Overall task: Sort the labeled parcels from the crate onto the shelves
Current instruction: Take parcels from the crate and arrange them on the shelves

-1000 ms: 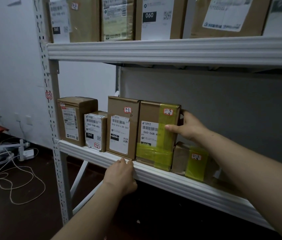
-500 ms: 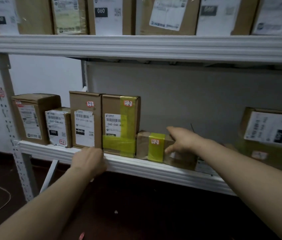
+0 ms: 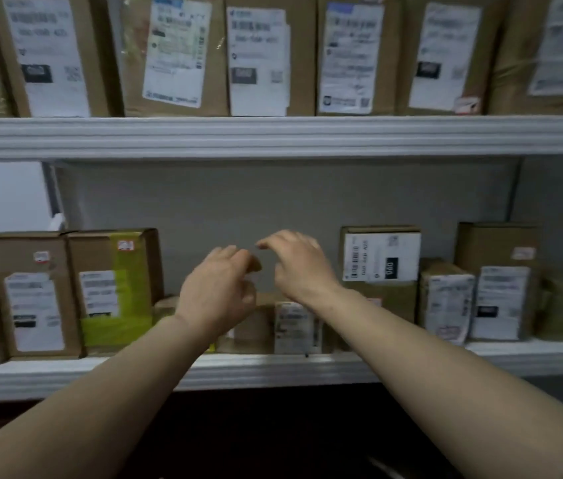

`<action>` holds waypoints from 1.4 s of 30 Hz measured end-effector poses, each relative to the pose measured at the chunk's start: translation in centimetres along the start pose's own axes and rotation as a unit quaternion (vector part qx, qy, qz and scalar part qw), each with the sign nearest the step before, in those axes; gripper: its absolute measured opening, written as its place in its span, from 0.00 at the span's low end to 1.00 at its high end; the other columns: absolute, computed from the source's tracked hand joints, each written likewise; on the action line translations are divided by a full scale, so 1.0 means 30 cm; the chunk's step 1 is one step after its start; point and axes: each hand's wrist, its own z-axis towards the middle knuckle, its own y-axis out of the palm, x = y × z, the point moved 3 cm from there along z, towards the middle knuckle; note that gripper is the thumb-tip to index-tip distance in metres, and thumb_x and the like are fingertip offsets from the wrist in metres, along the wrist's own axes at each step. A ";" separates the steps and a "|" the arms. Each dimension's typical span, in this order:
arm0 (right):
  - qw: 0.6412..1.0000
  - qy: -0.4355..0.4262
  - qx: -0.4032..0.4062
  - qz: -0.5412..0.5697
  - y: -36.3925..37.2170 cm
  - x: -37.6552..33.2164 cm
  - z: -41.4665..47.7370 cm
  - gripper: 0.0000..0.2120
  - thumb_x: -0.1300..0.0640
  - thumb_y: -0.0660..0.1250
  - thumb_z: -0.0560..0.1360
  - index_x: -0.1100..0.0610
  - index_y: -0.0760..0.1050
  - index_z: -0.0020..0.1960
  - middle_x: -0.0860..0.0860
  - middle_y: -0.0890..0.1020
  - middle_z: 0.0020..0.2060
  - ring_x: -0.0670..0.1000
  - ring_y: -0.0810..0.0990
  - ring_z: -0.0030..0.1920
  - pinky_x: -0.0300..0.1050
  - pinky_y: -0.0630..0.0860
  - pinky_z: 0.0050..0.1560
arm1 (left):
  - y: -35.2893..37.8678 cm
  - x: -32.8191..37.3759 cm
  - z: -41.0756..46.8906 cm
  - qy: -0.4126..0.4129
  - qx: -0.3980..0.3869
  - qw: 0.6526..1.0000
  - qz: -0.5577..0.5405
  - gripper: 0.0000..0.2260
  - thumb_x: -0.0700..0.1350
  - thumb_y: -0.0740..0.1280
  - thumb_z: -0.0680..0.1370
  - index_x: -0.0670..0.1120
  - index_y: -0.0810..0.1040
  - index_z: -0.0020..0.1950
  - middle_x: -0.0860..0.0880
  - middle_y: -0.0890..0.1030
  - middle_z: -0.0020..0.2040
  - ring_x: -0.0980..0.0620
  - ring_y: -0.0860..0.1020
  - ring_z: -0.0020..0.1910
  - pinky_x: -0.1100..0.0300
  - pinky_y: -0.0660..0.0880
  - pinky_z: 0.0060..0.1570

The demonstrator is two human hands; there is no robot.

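Hovering mid-frame before the white metal lower shelf (image 3: 307,369): left hand (image 3: 218,292) and right hand (image 3: 299,267), fingers loosely curled, gripping nothing. Small brown cardboard parcels (image 3: 294,326) sit low behind the wrists, partly hidden. Yellow-taped brown box (image 3: 118,288) lower left; white-labelled brown box (image 3: 382,257) right of centre.

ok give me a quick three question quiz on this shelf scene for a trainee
1. True or false: the right hand grips the yellow-green taped parcel.
2. Where does the parcel with the sideways label stand? A) left of the left hand B) right of the right hand C) on the floor
3. Fill in: both hands hover by the low parcels on the ____ shelf.
Key: 1 false; 2 B; 3 lower.
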 end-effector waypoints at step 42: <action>0.966 0.197 -0.130 -0.107 -0.212 0.686 -0.363 0.32 0.57 0.69 0.75 0.57 0.59 0.75 0.54 0.63 0.73 0.54 0.58 0.74 0.49 0.58 0.72 | 0.214 0.504 0.292 0.026 -0.170 0.985 0.030 0.33 0.50 0.63 0.77 0.52 0.50 0.78 0.47 0.57 0.77 0.47 0.54 0.76 0.53 0.51 0.74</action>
